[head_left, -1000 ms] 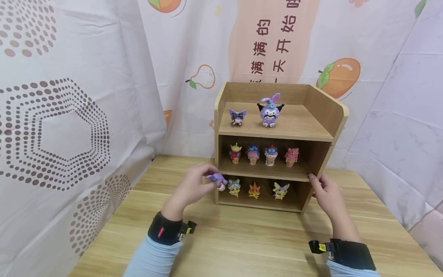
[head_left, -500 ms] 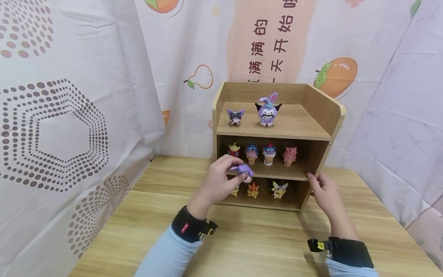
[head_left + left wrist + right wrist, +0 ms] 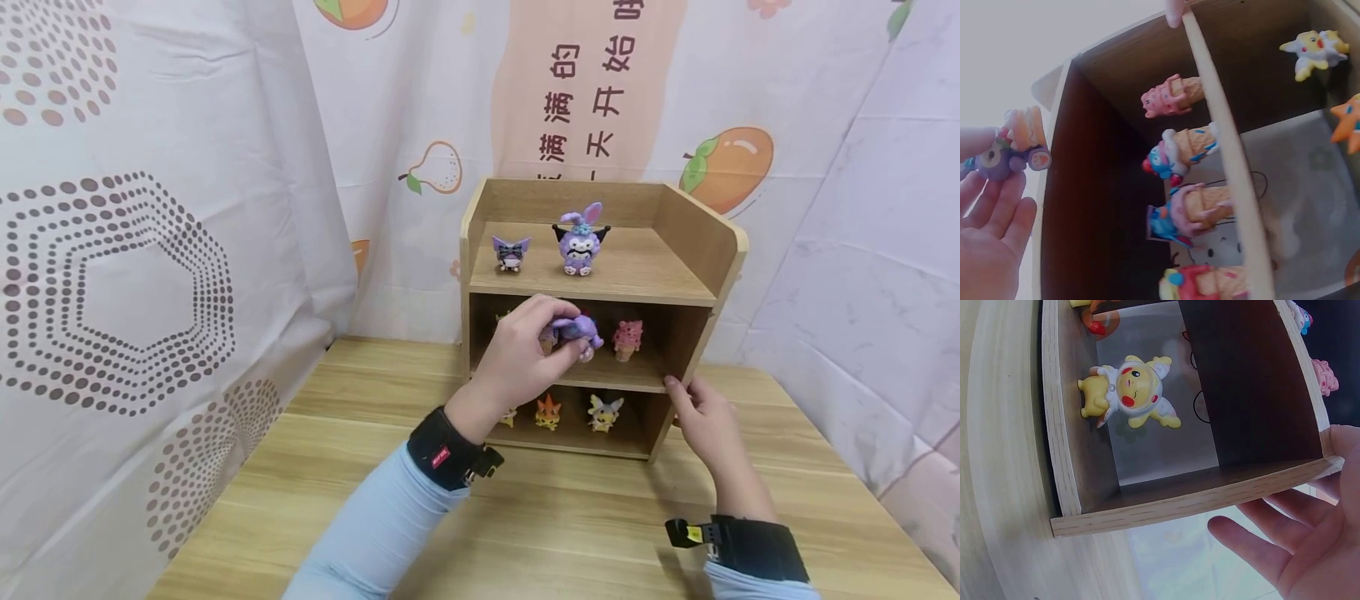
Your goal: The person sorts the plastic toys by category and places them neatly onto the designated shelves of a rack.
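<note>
My left hand (image 3: 517,350) pinches a small purple toy figurine (image 3: 579,330) between thumb and fingers, in front of the middle tier of a wooden display shelf (image 3: 637,271). The left wrist view shows the figurine (image 3: 999,161) on its side, with an orange and white piece and a pale foot with pink pads. With its thumb at the front edge and fingers behind the side panel, my right hand (image 3: 705,421) holds the shelf's right side. A pink ice-cream-cone figurine (image 3: 627,337) stands on the middle tier; its neighbours are mostly hidden behind the left hand.
Up on the top tier sit a purple-eared figurine (image 3: 511,253) and a larger purple rabbit-eared one (image 3: 579,246). The bottom tier bears an orange figurine (image 3: 548,412) and a yellow one in a pale hood (image 3: 603,412). A wood-grain table (image 3: 570,517) supports the shelf; printed curtains surround it.
My left hand has carried the purple figurine rightward and up, from the shelf's lower left to the front of the middle tier. The right hand stays at the shelf's side.
</note>
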`<action>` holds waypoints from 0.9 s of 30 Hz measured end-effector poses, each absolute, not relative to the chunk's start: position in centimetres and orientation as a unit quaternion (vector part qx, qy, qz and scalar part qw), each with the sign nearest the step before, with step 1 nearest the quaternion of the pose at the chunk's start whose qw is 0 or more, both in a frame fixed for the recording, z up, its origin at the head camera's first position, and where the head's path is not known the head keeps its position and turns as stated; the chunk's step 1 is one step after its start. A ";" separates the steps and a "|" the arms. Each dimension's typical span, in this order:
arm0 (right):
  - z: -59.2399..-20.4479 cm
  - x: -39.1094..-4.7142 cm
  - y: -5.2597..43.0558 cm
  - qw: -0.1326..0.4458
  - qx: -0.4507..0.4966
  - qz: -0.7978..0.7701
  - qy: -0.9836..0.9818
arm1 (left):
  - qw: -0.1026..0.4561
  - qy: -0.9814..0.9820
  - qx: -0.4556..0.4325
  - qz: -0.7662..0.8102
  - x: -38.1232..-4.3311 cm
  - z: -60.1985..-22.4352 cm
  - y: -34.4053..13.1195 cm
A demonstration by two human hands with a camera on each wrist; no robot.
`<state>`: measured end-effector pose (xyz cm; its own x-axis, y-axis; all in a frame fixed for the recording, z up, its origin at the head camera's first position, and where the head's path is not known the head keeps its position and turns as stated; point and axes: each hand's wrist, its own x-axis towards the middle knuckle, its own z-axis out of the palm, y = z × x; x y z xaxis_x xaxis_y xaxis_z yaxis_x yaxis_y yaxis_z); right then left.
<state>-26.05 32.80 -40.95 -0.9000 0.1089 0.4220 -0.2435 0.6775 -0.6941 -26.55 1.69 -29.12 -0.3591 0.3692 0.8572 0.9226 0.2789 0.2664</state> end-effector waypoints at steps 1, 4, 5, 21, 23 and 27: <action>-40.9 -26.1 32.8 0.221 0.038 0.399 -0.889 | 0.350 -0.720 -0.447 -0.399 -26.7 -28.8 1.9; -40.9 -26.0 32.8 0.224 0.038 0.399 -0.888 | 0.359 -0.717 -0.447 -0.396 -27.1 -28.0 2.6; -40.9 -26.0 32.8 0.224 0.039 0.399 -0.888 | 0.360 -0.716 -0.449 -0.396 -27.2 -27.8 2.9; -41.0 -26.1 32.6 0.220 0.037 0.406 -0.886 | 0.386 -0.735 -0.439 -0.343 -29.2 -22.9 6.8; -41.0 -26.1 32.6 0.221 0.037 0.408 -0.885 | 0.374 -0.751 -0.427 -0.337 -29.3 -22.1 7.1; -41.0 -26.2 32.6 0.221 0.036 0.410 -0.884 | 0.358 -0.785 -0.398 -0.313 -29.6 -20.9 7.9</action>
